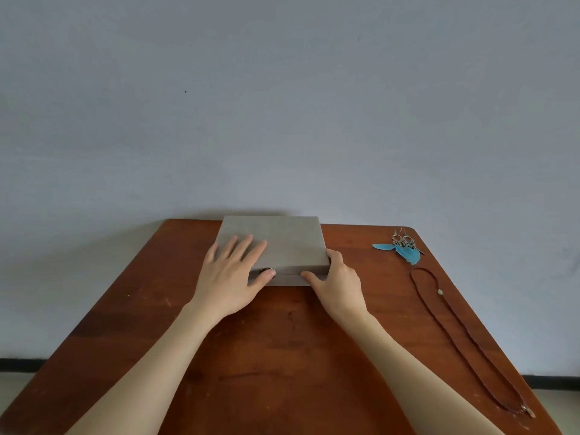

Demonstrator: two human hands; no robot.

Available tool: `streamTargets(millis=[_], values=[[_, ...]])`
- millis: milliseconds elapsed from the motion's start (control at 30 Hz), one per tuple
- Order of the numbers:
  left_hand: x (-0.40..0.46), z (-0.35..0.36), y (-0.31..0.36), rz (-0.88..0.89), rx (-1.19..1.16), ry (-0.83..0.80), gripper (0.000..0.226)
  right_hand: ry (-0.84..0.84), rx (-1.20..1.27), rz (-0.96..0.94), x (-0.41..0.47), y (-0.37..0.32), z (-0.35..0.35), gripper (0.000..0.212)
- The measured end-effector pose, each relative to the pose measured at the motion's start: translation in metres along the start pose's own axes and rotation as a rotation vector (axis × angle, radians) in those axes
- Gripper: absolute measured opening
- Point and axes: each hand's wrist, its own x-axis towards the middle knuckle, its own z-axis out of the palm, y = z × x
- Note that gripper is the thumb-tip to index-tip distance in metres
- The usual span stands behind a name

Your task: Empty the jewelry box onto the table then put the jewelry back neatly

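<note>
Left hand (233,271): lay flat on the lid's left half, fingers spread and straight, the thumb hooked down over the front seam beside a small round clasp (268,270).
Jewelry box (282,243): a flat grey case that sat at the table's far edge, near the middle, with its back close to the wall; the lid looked down or nearly so, a thin seam showing along the front.
Long axis: ran left to right, parallel to the table's far edge, so the front seam faced the person squarely.
Right hand (335,277): gripped the box's front right corner, thumb up on the lid's edge and fingers curled along the front face below the seam.
Which hand was nearer: both touched the box; the left one sat closer to the clasp and seemed better placed to lift the lid while the right steadied the base.
Feather earrings (403,248): a turquoise pair that lay near the table's far right corner, well apart from the box.
Necklace (464,334): a long brown cord stretched along the right edge toward the near corner.
Table (282,356): reddish-brown wood.
Stage, as a judgement: some jewelry was out already; whether more remained inside could not be told.
</note>
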Motion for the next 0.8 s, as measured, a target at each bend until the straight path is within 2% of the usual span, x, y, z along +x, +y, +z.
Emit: streamTargets(millis=[200, 500, 600, 733, 800], values=[[0.017, 0.002, -0.021, -0.018, -0.027, -0.044, 0.095, -0.029, -0.042, -0.065, 0.020, -0.014, 0.017, 0.064], [0.041, 0.004, -0.040, -0.014, -0.081, -0.131, 0.086, -0.060, -0.210, -0.183, 0.044, -0.019, 0.033, 0.061], [0.045, 0.001, -0.034, -0.054, -0.058, -0.190, 0.072, -0.098, -0.213, -0.159, 0.048, -0.018, 0.033, 0.059], [0.044, -0.002, -0.019, -0.109, -0.056, -0.210, 0.064, -0.203, -0.229, -0.136, 0.045, -0.026, 0.016, 0.061], [0.044, -0.003, -0.018, -0.106, -0.075, -0.210, 0.064, -0.197, -0.236, -0.166, 0.045, -0.039, -0.011, 0.057]])
